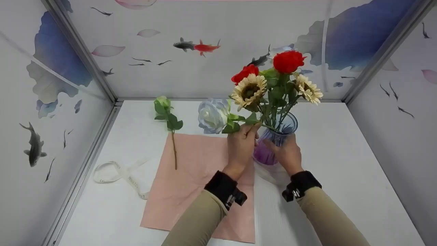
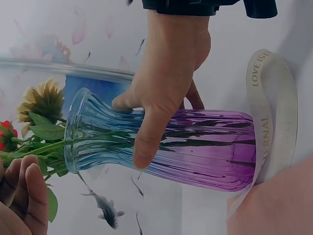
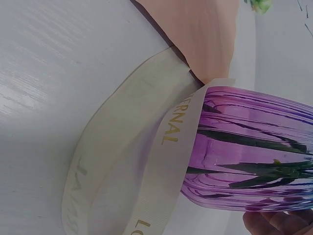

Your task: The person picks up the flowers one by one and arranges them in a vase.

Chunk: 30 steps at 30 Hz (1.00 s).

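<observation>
A glass vase (image 2: pixel 210 147), blue at the mouth and purple at the base, stands on the table with several flower stems inside. My right hand (image 1: pixel 289 153) grips its side, thumb and fingers spread round the glass. Beside the rim, my left hand (image 1: pixel 241 147) pinches the stem of a pale blue rose (image 1: pixel 213 116), whose bloom points left. Above the mouth rise a red rose (image 1: pixel 289 61), a second red rose behind, and two cream sunflowers, one a sunflower (image 1: pixel 250 91) facing me. Left fingertips (image 2: pixel 36 183) show near the green stems in the left wrist view.
A pink wrapping sheet (image 1: pixel 191 191) lies left of the vase. Across its top edge rests a green-white rose (image 1: pixel 163 105) with its stem. A cream ribbon (image 3: pixel 168 142) with gold letters loops by the vase base; another ribbon (image 1: pixel 109 171) lies at left. Printed panels enclose the table.
</observation>
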Each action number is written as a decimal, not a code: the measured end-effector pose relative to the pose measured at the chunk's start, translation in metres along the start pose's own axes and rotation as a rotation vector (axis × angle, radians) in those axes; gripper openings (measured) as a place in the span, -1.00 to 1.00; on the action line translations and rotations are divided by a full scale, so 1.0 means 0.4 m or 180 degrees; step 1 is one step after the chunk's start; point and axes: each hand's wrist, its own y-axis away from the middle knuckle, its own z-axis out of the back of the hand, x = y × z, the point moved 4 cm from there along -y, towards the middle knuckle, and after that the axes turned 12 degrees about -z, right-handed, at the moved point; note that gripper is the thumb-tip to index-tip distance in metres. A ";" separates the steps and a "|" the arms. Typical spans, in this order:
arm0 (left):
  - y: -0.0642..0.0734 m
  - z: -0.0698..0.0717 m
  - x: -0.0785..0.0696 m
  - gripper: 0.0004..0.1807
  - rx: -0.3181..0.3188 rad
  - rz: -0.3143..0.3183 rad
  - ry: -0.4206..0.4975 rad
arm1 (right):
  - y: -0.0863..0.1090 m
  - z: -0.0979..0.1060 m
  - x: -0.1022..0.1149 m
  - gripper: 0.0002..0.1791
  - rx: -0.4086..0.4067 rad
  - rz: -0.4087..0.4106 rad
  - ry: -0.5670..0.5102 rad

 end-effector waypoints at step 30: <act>-0.022 -0.067 0.033 -0.71 0.0682 -0.0154 -0.0852 | -0.004 -0.001 0.002 0.13 -0.0081 0.0098 0.0093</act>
